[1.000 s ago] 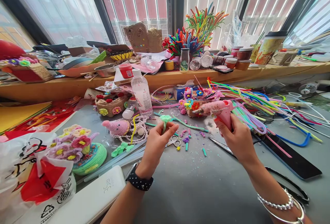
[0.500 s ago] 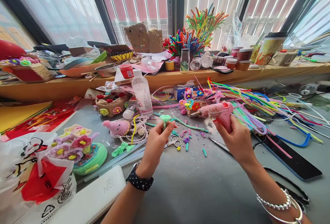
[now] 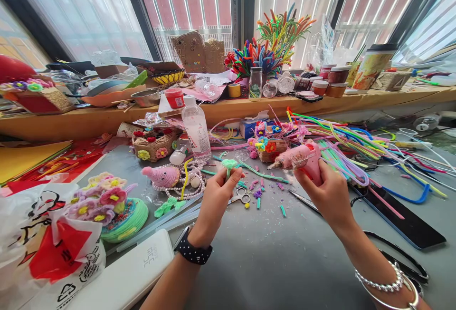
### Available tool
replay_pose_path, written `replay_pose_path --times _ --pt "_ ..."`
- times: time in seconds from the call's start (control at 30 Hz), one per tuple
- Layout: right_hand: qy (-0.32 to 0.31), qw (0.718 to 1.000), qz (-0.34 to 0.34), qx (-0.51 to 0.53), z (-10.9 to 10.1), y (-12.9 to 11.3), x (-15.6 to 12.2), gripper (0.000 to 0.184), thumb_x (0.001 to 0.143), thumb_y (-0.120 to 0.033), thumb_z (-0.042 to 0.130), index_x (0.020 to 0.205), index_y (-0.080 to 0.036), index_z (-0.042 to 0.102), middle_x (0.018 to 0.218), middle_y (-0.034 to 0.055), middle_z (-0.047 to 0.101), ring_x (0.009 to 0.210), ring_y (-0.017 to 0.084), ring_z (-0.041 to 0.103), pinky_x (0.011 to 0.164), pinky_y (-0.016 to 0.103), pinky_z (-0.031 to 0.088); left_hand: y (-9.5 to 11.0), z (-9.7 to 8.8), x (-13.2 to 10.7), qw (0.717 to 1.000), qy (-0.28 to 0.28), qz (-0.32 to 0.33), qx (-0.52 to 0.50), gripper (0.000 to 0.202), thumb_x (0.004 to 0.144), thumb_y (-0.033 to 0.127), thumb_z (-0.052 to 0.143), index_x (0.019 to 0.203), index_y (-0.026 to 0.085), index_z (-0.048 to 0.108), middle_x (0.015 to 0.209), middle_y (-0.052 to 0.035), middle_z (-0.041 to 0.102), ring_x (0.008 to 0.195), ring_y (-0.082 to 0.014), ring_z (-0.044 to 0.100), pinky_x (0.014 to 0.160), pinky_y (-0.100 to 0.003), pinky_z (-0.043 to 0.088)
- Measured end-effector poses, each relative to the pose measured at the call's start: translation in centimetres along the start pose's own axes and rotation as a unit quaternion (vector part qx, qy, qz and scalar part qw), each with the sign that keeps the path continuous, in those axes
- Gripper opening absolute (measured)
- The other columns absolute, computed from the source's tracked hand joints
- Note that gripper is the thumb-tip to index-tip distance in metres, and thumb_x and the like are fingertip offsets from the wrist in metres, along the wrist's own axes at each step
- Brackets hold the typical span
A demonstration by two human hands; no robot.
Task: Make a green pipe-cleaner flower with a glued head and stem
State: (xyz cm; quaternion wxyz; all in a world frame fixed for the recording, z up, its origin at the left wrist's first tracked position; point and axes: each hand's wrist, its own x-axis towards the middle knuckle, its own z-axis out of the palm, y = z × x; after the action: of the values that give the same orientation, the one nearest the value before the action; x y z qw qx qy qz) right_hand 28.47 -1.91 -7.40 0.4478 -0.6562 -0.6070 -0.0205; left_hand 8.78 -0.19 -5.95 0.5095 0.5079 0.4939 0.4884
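Between thumb and fingers, my left hand (image 3: 220,198) pinches a small light-green fuzzy flower (image 3: 229,163) by its stem, head up. My right hand (image 3: 327,196) is wrapped round the handle of a pink glue gun (image 3: 302,159). Its nozzle points left and slightly down, apart from the flower. Just behind my left fingers lie small scissors (image 3: 244,197), their blades partly hidden by the hand. Cut bits of green and purple pipe cleaner (image 3: 258,202) are scattered on the grey table (image 3: 263,257). A pointed metal tool (image 3: 302,200) lies under my right hand, partly covered.
At left are a yarn-flower pot (image 3: 124,219), a plastic bag (image 3: 64,248) and a white power bank (image 3: 135,272). A clear bottle (image 3: 196,131) stands behind my left hand. Long pipe cleaners (image 3: 356,143) and a black phone (image 3: 402,217) lie at right. A cluttered wooden ledge (image 3: 221,109) runs behind.
The glue gun has tipped, its nozzle dropping slightly and shifting a little left. My left hand and the flower have barely moved.
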Motion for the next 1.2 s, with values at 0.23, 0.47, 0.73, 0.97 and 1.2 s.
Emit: replay_pose_path --times 0.23,0.47,0.73,0.97,1.2 --pt "0.006 1.0 -0.002 -0.007 0.1 0.2 0.0 0.035 0.073 -0.047 0.047 0.057 -0.019 0.035 0.046 -0.006 0.032 0.042 0.008 0.027 0.04 0.02 0.025 0.2 0.0 -0.1 1.0 0.008 0.006 0.011 0.034 0.066 0.048 0.053 0.066 0.014 0.053 0.049 0.0076 0.021 0.044 -0.0051 0.016 0.042 -0.021 0.014" --pt "0.007 1.0 -0.006 0.002 0.2 0.1 0.0 0.034 0.074 -0.046 0.047 0.059 -0.019 0.035 0.046 -0.006 0.031 0.042 0.009 0.027 0.04 0.02 0.025 -0.1 0.0 0.1 1.0 0.0 0.003 0.013 0.033 0.067 0.047 0.053 0.067 0.014 0.054 0.048 0.0077 0.021 0.044 -0.0049 0.016 0.042 -0.021 0.013" --pt "0.009 1.0 -0.006 0.007 0.1 0.1 0.0 0.034 0.075 -0.048 0.046 0.059 -0.019 0.036 0.046 -0.0061 0.032 0.041 0.009 0.027 0.04 0.021 0.025 0.0 -0.2 0.2 0.999 -0.028 0.009 0.039 0.03 0.069 0.044 0.052 0.07 0.014 0.053 0.053 0.0062 0.027 0.045 -0.0046 0.019 0.041 -0.02 0.016" --pt "0.019 1.0 0.005 0.009 0.2 0.2 0.1 0.032 0.074 -0.047 0.047 0.06 -0.019 0.038 0.046 -0.0054 0.035 0.04 0.009 0.03 0.039 0.021 0.026 -0.9 0.0 0.2 0.989 -0.114 0.08 0.048 0.024 0.076 0.039 0.045 0.085 0.017 0.05 0.06 0.0037 0.036 0.048 -0.0068 0.028 0.043 -0.019 0.025" --pt "0.008 1.0 0.001 0.0 0.1 0.1 0.1 0.033 0.074 -0.047 0.046 0.059 -0.019 0.037 0.045 -0.0057 0.034 0.041 0.009 0.029 0.04 0.021 0.026 -1.0 -0.1 0.2 0.96 -0.123 0.172 0.185 0.024 0.08 0.035 0.039 0.074 0.017 0.054 0.064 -0.0003 0.043 0.06 -0.0113 0.039 0.056 -0.022 0.032"
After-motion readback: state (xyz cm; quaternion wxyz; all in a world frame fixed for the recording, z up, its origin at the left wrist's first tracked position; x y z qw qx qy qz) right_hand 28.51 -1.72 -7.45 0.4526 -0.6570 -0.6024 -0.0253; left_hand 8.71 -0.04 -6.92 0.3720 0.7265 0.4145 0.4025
